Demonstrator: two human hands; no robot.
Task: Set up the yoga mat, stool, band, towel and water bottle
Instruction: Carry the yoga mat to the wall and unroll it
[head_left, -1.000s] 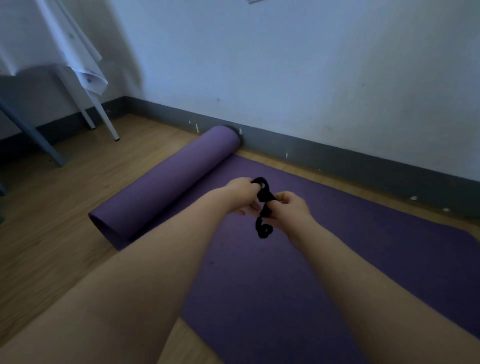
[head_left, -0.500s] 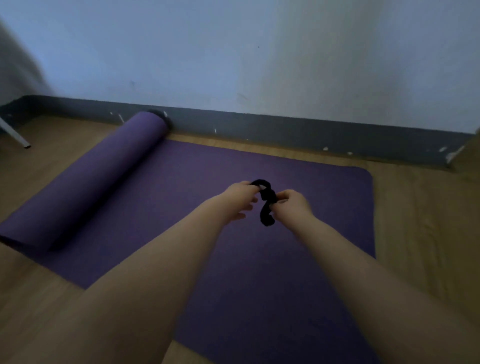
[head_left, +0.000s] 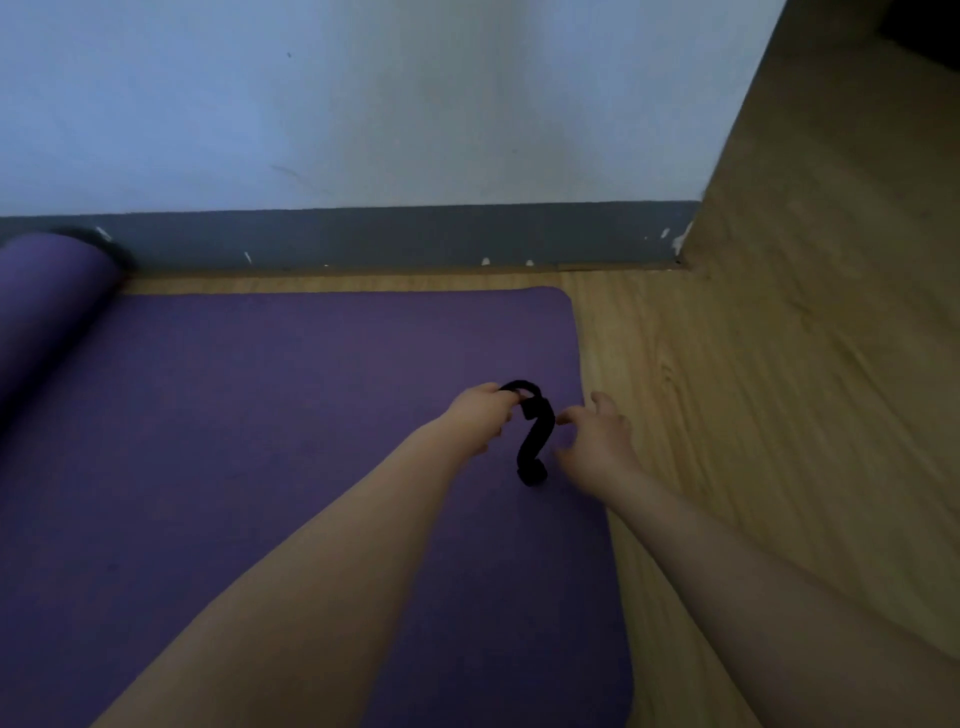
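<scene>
I watched the right hand (head_left: 597, 441) come off the band (head_left: 535, 434): half a second earlier both hands had been pinching the twisted black loop between them, and now only the left hand (head_left: 480, 415) held it, its fingers (head_left: 506, 402) curled round the top of the loop. The right hand's fingers were loosely spread and held nothing, just beside the band's hanging part. The band dangled from the left hand above the near right corner of the yoga mat (head_left: 260, 415), its lower end low over the mat; I could not tell whether it touched.

The view had also swung right, so the mat's rolled end (head_left: 47, 291) sat at the far left against the baseboard (head_left: 363, 234), and the wooden floor (head_left: 753, 415) showed past the mat's right edge.

I judged the mat only partly unrolled, and the band about to be laid at this corner. Stool, towel and water bottle were not in view, so most of the setup seemed still ahead.
</scene>
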